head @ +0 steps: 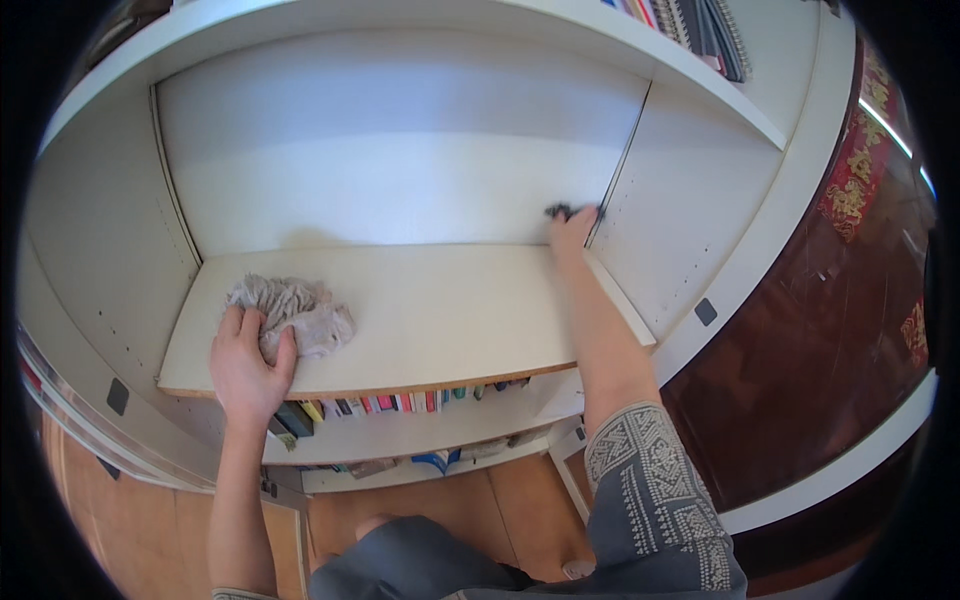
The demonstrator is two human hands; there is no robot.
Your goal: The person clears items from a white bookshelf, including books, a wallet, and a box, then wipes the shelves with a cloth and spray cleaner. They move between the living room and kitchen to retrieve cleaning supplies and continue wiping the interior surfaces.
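Note:
My left hand (251,360) rests on a crumpled pale grey cloth (311,319) at the left part of a white cabinet shelf (442,307), its fingers curled over the cloth's near left side. At the far right, my right hand (574,232) reaches to the lower corner of the white back panel (390,150). It holds a small dark object (559,211), perhaps a cloth or scrubber, against the panel; the hand is slightly blurred and hides part of it.
Below the shelf stands a row of books (405,403), with more items on the lowest shelf (360,480). An upper shelf (585,30) arches overhead, holding spiral notebooks (697,37). White side walls (690,187) flank the compartment. Dark red glossy panelling (795,375) lies at right.

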